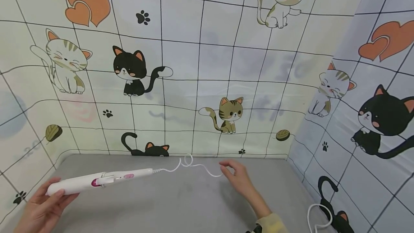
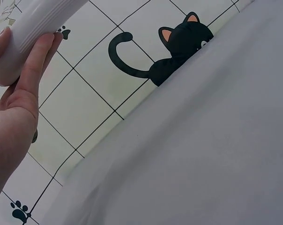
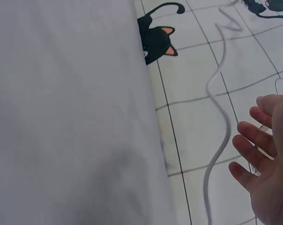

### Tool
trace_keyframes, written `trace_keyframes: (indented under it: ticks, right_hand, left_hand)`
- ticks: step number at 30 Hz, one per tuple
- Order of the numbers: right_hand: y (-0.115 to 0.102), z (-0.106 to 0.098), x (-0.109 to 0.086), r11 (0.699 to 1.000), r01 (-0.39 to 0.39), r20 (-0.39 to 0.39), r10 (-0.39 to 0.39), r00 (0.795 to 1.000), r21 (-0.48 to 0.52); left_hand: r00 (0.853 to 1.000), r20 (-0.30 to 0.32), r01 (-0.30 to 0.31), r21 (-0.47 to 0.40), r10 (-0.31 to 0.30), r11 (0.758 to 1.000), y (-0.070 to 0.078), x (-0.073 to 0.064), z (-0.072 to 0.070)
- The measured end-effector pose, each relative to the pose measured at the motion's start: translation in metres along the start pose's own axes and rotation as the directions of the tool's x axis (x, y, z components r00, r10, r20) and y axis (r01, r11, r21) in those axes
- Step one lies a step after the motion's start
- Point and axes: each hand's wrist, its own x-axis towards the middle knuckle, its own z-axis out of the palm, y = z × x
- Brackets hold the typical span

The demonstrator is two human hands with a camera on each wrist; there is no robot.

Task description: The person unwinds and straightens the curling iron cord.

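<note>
A white hair styling iron with pink accents is held up at a slight tilt over the grey table. My left hand grips its thick end, thumb in front and fingers behind; the left wrist view shows fine ridges on that end of the styling iron. From the slimmer end runs a white cord, looped once in the air, toward my right hand. In the right wrist view the right hand has loosely bent, spread fingers, and the cord passes beside them.
Under the hands lies a grey table surface. Cat-printed cloth walls stand behind it and along both sides. Another loop of white cord hangs by the table's right edge.
</note>
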Motion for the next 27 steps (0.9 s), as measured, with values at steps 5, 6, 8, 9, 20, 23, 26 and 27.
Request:
trace_keyframes:
  ticks: [5, 6, 8, 9, 20, 23, 26, 27]
  right_hand:
    - [-0.020, 0.015, 0.011, 0.990, -0.021, 0.091, 0.009, 0.996, 0.137]
    - [-0.023, 0.020, 0.013, 0.986, -0.020, 0.115, 0.001, 0.993, 0.166]
    - [-0.029, 0.030, 0.017, 0.978, -0.018, 0.164, -0.017, 0.986, 0.206]
    - [-0.032, 0.035, 0.019, 0.974, -0.013, 0.189, -0.031, 0.982, 0.227]
    - [-0.040, 0.061, 0.023, 0.959, -0.126, 0.402, 0.013, 0.916, 0.256]
    - [-0.035, 0.060, 0.019, 0.960, -0.139, 0.411, 0.029, 0.911, 0.241]
    - [-0.023, 0.058, 0.016, 0.967, -0.126, 0.391, 0.030, 0.920, 0.221]
    - [-0.020, 0.058, 0.015, 0.969, -0.119, 0.379, 0.030, 0.925, 0.215]
  left_hand:
    - [0.998, -0.055, 0.010, 0.053, -0.007, 0.999, 0.004, -0.003, -0.003]
    - [0.998, -0.058, 0.009, 0.063, -0.005, 0.998, 0.004, -0.003, -0.003]
    - [0.998, -0.059, 0.008, 0.078, -0.003, 0.997, 0.004, -0.004, -0.004]
    - [0.999, -0.050, 0.006, 0.076, -0.002, 0.997, 0.004, -0.004, -0.004]
    - [0.998, -0.061, 0.024, 0.048, -0.021, 0.999, 0.000, 0.000, 0.004]
    - [0.996, -0.090, 0.027, 0.054, -0.022, 0.998, 0.002, -0.002, 0.000]
    - [0.992, -0.123, 0.015, 0.073, -0.006, 0.997, 0.005, -0.006, -0.006]
    - [0.991, -0.134, 0.008, 0.082, 0.003, 0.997, 0.005, -0.007, -0.008]
